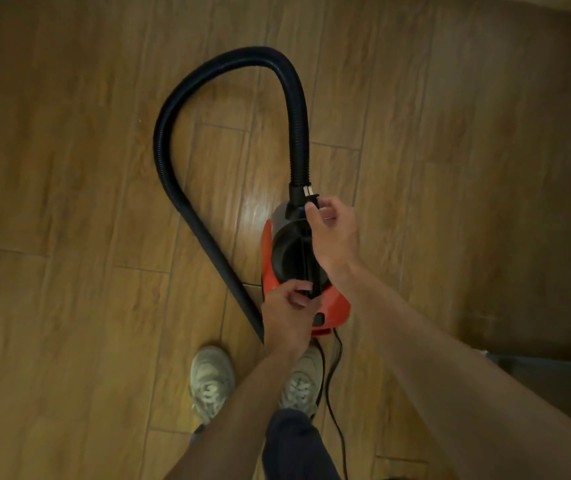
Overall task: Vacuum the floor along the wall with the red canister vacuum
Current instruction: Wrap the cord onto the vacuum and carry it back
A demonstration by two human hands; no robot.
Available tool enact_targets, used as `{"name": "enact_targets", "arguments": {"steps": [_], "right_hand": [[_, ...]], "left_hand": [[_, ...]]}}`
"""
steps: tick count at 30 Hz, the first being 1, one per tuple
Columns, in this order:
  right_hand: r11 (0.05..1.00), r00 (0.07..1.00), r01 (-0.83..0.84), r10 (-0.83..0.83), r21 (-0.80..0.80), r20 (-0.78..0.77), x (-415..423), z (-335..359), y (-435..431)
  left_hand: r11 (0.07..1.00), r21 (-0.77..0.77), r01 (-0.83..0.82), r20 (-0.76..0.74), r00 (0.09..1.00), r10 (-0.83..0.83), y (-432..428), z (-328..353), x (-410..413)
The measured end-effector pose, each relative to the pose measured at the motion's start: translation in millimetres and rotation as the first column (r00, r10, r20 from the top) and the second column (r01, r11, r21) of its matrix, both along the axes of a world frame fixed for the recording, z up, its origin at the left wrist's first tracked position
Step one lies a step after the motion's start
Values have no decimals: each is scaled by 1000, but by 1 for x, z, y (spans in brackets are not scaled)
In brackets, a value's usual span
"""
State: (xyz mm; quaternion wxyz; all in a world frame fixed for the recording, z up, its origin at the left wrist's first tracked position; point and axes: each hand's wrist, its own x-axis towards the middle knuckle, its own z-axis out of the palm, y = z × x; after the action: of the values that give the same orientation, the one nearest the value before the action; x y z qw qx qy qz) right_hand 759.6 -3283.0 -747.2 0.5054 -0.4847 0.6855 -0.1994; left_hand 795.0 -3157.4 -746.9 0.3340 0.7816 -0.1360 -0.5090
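At six o'clock, closest to the person, stand two pale shoes [212, 382], and a thin black cord [333, 393] runs down past the right one. Just above them the left hand [286, 315] is closed on the rear end of the black handle of the red vacuum [334, 308], which sits on the wooden floor [69, 271] near the middle. The right hand [332, 233] pinches the black collar [301, 194] where the hose [173, 109] enters the front of the body. I judge this is a preparing step: the person checks or fixes the hose joint, and the cleaning has not begun. The next move probably needs to take the pipe end and guide it to the wall. From the collar the hose goes toward twelve o'clock, bends in a wide loop to nine o'clock and returns to the feet at six o'clock. This loop and the cord lie near the feet and may catch them. A dark strip at the far left edge may be the wall; I cannot tell.
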Motion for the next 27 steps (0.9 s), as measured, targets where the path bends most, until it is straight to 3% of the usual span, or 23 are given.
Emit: {"name": "enact_targets", "arguments": {"steps": [4, 18, 27], "right_hand": [[999, 999, -32, 31, -39, -14, 4, -21, -5], [997, 993, -46, 39, -63, -108, 1, -51, 9], [992, 982, -64, 44, -109, -184, 4, -62, 8]], "left_hand": [[995, -15, 99, 59, 993, -98, 12, -9, 8], [990, 114, 78, 64, 994, -85, 7, -39, -9], [950, 108, 292, 118, 945, -304, 8, -47, 0]]}}
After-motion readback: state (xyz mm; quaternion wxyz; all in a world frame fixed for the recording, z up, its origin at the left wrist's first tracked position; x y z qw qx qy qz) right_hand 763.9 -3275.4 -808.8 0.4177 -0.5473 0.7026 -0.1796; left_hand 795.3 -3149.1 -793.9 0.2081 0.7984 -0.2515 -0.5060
